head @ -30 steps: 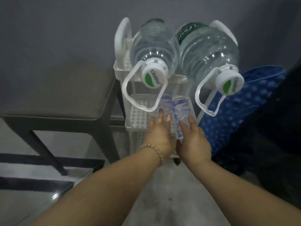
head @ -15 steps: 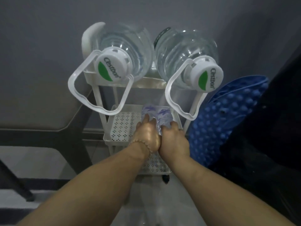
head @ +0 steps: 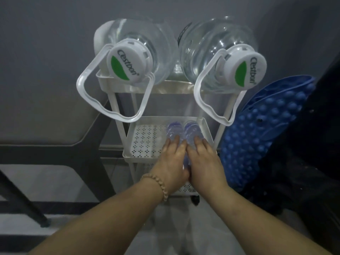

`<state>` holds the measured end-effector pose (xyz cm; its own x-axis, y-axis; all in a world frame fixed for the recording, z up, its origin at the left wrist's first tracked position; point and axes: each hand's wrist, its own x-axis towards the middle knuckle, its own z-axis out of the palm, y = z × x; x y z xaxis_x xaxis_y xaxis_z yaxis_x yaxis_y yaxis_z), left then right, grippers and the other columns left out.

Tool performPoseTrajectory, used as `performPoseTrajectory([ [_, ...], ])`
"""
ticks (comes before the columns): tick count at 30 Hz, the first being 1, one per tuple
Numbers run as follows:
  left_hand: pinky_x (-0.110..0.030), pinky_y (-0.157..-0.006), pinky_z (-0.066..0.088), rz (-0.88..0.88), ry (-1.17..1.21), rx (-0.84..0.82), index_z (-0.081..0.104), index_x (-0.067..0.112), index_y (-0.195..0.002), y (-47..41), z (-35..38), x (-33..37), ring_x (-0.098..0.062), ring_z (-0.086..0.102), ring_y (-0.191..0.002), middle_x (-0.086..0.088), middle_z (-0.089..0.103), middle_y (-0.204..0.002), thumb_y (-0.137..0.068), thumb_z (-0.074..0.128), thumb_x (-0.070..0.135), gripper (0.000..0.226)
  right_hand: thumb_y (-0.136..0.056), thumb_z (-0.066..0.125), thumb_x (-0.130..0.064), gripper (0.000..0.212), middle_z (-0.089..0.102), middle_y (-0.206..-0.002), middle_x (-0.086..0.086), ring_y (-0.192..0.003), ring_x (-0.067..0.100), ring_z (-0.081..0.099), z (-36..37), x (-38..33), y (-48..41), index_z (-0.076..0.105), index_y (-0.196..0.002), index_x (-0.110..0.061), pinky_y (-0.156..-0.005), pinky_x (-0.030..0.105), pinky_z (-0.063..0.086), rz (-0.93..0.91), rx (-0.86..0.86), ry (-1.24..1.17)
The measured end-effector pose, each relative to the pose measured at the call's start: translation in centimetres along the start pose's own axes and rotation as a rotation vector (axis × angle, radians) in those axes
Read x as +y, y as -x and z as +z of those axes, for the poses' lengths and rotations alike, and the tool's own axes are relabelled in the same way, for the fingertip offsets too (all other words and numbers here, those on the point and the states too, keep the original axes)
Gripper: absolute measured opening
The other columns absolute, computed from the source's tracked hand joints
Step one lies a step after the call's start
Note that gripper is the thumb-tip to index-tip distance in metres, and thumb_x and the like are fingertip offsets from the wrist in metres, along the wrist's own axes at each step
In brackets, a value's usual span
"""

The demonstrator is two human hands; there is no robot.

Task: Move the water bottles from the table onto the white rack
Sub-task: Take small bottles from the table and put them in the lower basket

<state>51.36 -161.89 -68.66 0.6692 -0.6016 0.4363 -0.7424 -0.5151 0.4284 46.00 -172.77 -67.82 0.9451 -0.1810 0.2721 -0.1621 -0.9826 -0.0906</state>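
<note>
Both small bottles (head: 183, 132) now sit deeper on the rack's middle shelf (head: 147, 138), centre frame; left hand (head: 172, 161) and right hand (head: 203, 160) each stay wrapped around one, nearly placed.

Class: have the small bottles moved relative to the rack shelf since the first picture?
Yes. The small bottles now lie deeper inside the middle shelf.

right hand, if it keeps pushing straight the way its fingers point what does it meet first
The right hand already lies on a small bottle on the rack's middle shelf. Straight on, the bottle would likely meet the shelf's back rim first, though depth there is hard to judge.
</note>
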Motion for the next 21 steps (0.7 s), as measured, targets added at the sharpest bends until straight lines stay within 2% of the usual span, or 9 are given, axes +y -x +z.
performPoseTrajectory([
  [2,-0.037,-0.111,0.003,0.079,-0.075,0.013,0.043,-0.009,-0.131,-0.5,-0.5,0.2,-0.031,0.03,-0.134,-0.029,0.045,-0.136,-0.073,0.068,0.004,0.065,-0.09,0.054,-0.021,0.064,0.019,-0.155,0.012,-0.141,0.031,0.015,0.6,-0.2,-0.1,0.024,-0.146,-0.016,-0.114,0.045,0.02,0.006,-0.008,0.054],
  [4,-0.057,-0.103,0.028,0.167,-0.139,0.006,0.053,-0.016,-0.117,-1.3,-0.3,0.1,-0.041,0.049,-0.119,-0.034,0.057,-0.117,-0.062,0.078,0.0,0.063,-0.091,0.052,-0.021,0.065,0.014,-0.156,0.012,-0.142,0.031,0.011,0.9,-0.1,-0.5,0.019,-0.148,-0.014,-0.115,0.045,0.015,0.027,-0.01,0.078],
  [6,-0.061,-0.1,0.036,0.231,-0.174,-0.046,0.05,-0.017,-0.119,-2.1,-0.1,-0.4,-0.048,0.049,-0.118,-0.036,0.054,-0.119,-0.069,0.073,0.0,0.058,-0.092,0.049,-0.017,0.064,0.014,-0.156,0.014,-0.142,0.031,0.011,0.9,0.0,-1.0,0.019,-0.148,-0.012,-0.116,0.044,0.013,0.039,0.006,0.081],
  [8,-0.051,-0.114,0.019,0.19,-0.191,-0.093,0.036,-0.01,-0.136,-3.0,0.2,-1.1,-0.043,0.028,-0.135,-0.032,0.037,-0.14,-0.084,0.059,0.009,0.06,-0.092,0.048,-0.014,0.06,0.02,-0.154,0.017,-0.141,0.032,0.018,0.8,-0.1,-1.4,0.024,-0.146,-0.008,-0.116,0.043,0.015,0.036,0.031,0.089],
  [10,-0.046,-0.117,0.008,0.155,-0.228,-0.097,0.029,-0.008,-0.139,-3.6,0.9,-1.8,-0.04,0.018,-0.14,-0.031,0.03,-0.145,-0.087,0.056,0.012,0.062,-0.088,0.053,-0.012,0.056,0.034,-0.148,0.021,-0.135,0.033,0.032,0.8,0.1,-1.7,0.036,-0.141,-0.004,-0.112,0.045,0.025,0.022,0.08,0.09],
  [13,-0.048,-0.116,0.01,0.158,-0.244,-0.059,0.035,-0.015,-0.133,-3.8,1.4,-1.6,-0.045,0.028,-0.134,-0.035,0.037,-0.138,-0.079,0.068,0.007,0.067,-0.084,0.063,-0.013,0.052,0.044,-0.141,0.021,-0.129,0.034,0.043,1.2,0.8,-1.9,0.049,-0.133,-0.006,-0.103,0.045,0.036,-0.002,0.12,0.117],
  [15,-0.044,-0.117,0.006,0.159,-0.237,-0.03,0.037,-0.015,-0.132,-3.5,1.7,-1.5,-0.042,0.03,-0.134,-0.033,0.041,-0.137,-0.082,0.064,0.007,0.06,-0.081,0.068,-0.013,0.049,0.049,-0.137,0.021,-0.125,0.034,0.047,1.4,1.0,-2.0,0.055,-0.128,-0.007,-0.099,0.045,0.04,-0.005,0.152,0.106],
  [19,-0.043,-0.116,0.003,0.09,-0.186,0.008,0.033,-0.014,-0.134,-2.8,2.6,-1.4,-0.042,0.028,-0.135,-0.034,0.04,-0.137,-0.089,0.055,0.006,0.054,-0.087,0.058,-0.016,0.052,0.042,-0.144,0.018,-0.131,0.035,0.039,2.0,1.1,-2.3,0.045,-0.137,-0.011,-0.108,0.048,0.029,-0.032,0.184,0.135],
  [21,-0.042,-0.116,0.0,0.077,-0.163,0.03,0.024,-0.01,-0.14,-2.7,2.8,-1.4,-0.039,0.017,-0.14,-0.031,0.029,-0.145,-0.092,0.049,0.011,0.058,-0.089,0.054,-0.021,0.056,0.036,-0.148,0.016,-0.136,0.036,0.03,2.2,1.3,-2.4,0.038,-0.141,-0.013,-0.112,0.05,0.019,-0.054,0.198,0.162],
])
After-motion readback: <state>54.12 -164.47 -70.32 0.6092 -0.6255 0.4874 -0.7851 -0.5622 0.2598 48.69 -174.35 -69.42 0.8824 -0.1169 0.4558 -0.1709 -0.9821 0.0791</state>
